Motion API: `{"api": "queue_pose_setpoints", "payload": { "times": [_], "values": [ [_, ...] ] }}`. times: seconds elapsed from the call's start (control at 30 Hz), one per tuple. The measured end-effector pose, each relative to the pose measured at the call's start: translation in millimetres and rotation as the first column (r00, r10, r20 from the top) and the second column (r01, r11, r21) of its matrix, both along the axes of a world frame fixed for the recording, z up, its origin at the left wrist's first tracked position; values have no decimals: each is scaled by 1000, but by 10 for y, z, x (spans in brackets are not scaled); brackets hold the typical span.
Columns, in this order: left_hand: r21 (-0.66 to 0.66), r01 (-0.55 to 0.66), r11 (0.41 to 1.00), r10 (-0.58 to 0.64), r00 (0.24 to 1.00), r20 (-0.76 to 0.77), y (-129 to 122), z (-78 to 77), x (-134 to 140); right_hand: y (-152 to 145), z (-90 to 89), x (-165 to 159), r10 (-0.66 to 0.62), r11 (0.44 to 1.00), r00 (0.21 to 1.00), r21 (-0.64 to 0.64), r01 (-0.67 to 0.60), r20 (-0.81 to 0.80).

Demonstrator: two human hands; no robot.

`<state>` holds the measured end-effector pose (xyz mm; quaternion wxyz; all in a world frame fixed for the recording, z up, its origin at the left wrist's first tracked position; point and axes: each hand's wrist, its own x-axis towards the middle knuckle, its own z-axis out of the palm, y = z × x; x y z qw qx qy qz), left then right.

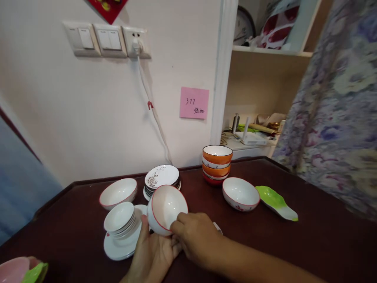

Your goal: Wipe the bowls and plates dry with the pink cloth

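A white bowl with a red rim (165,206) is tilted towards me above the table, its glossy inside showing. My right hand (202,236) pinches the bowl's near right rim. From below, my left hand (153,249) cradles the same bowl, palm up, with the thumb along its left side; the fingertips are partly hidden. Just left of the hands, a stack of small white bowls (119,218) rests on white plates (116,249). Behind the held bowl stands a pile of floral plates (161,177). Part of a small white object (217,227) shows behind my right hand.
On the dark table (265,251) are a wide red-rimmed bowl (119,192), stacked orange and white bowls (217,159), another white bowl (240,193) and a green leaf-shaped dish (273,199). A pink bowl (13,270) sits front left. A cable (154,114) runs down the wall.
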<state>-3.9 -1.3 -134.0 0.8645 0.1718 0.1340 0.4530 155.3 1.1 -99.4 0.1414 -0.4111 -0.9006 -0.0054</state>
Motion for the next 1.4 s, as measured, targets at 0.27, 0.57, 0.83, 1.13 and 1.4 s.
{"api": "queue_pose_setpoints", "payload": {
  "times": [0.27, 0.57, 0.83, 1.13, 1.4],
  "values": [
    [136, 220, 966, -197, 967, -163, 35, -104, -6, -240, 270, 611, -20, 976, 995, 214, 41, -98],
    [27, 148, 989, -136, 957, -258, 118, -203, -13, -523, 418, 1788, -449, 828, 891, 340, 445, -72],
    [49, 145, 988, -127, 954, -272, 142, -248, -17, -308, 361, 1966, -602, 798, 753, 242, 553, 265],
    [65, 144, 987, -122, 955, -269, 128, -270, -27, -151, 399, 1870, -543, 836, 750, 159, 525, 378],
    [87, 135, 987, -105, 952, -288, 82, -223, -12, -88, 369, 1875, -539, 829, 756, 75, 555, 372]
  ]
}}
